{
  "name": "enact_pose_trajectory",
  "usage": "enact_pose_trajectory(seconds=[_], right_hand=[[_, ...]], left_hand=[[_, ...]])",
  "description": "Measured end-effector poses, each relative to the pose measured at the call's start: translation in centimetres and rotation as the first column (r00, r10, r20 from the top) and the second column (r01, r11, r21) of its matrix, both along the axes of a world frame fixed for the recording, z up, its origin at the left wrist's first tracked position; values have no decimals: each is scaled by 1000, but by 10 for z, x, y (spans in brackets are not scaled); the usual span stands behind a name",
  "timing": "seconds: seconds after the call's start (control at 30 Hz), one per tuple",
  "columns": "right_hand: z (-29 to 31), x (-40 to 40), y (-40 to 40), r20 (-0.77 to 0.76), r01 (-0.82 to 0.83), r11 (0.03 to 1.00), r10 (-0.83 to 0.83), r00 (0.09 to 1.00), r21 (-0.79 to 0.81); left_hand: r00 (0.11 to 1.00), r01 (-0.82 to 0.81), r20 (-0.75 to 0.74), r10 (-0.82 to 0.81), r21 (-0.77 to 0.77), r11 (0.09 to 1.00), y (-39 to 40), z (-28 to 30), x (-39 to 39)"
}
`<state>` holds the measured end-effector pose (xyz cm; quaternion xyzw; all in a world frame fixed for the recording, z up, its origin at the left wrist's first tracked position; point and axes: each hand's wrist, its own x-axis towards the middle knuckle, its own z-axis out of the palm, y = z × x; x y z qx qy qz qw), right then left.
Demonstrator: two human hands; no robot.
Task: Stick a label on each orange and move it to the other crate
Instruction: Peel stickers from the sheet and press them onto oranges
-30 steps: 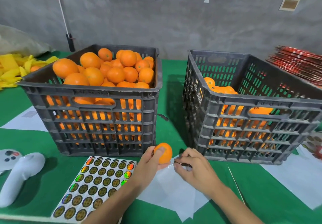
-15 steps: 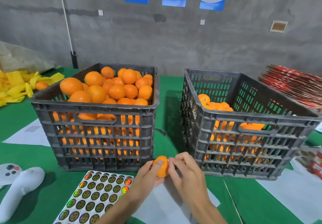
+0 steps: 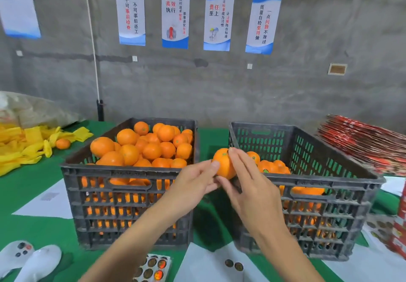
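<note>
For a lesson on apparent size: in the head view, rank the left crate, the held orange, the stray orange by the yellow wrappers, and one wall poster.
1. left crate
2. wall poster
3. held orange, nearer the camera
4. stray orange

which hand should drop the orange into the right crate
Probably the right hand. It lies on the orange's right side, nearest the right crate, with fingers over the fruit. The left hand grips it from the left and would have to reach across.
</note>
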<state>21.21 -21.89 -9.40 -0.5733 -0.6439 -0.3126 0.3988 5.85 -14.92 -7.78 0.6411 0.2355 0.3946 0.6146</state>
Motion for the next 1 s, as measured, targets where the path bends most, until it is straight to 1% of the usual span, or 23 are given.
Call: enact_pose_trajectory(seconds=[0.1,0.13,0.2,0.27,0.33,0.37,0.43,0.5,0.53,0.6,0.63,0.7,0.8,0.93,1.0], right_hand=[[19,14,6,-3,68,997,-68,998,41],[25,20,8,-20,100,994,-100,995,39],[31,34,11,-81,161,987,-161,984,-9],[32,45,15,-138,202,973,-217,966,-112],[26,53,17,-176,250,939,-294,939,-235],[24,55,17,-194,253,925,-313,930,-284],[23,60,18,-229,219,910,-311,922,-353],[25,61,19,-266,196,892,-321,909,-408],[27,60,20,-269,207,883,-339,901,-421],[28,61,21,-286,213,887,-347,893,-409],[29,61,21,-295,208,889,-344,891,-408],[29,61,20,-318,176,905,-310,896,-387],[30,61,20,-331,157,917,-286,899,-367],[31,60,19,-353,138,924,-271,895,-357],[30,58,19,-361,136,928,-265,894,-346]], left_hand=[[995,-55,85,58,-42,998,15,35,-8],[991,-94,92,97,-33,995,21,45,-11],[977,-214,14,213,51,976,39,58,-15],[935,-321,-106,339,160,934,64,60,-17],[878,-347,-235,418,289,892,92,49,-18],[833,-334,-314,456,372,866,108,42,-18],[734,-247,-449,510,522,816,138,30,-16],[641,-111,-573,511,589,800,164,22,-11],[583,-28,-641,499,597,801,174,20,-7],[455,126,-762,460,567,814,191,17,1],[404,174,-798,447,547,819,197,16,4],[336,206,-830,445,525,826,209,16,10],[290,203,-843,453,517,832,222,17,14],[282,179,-871,403,460,870,234,11,13],[296,179,-854,427,489,854,238,10,14]])
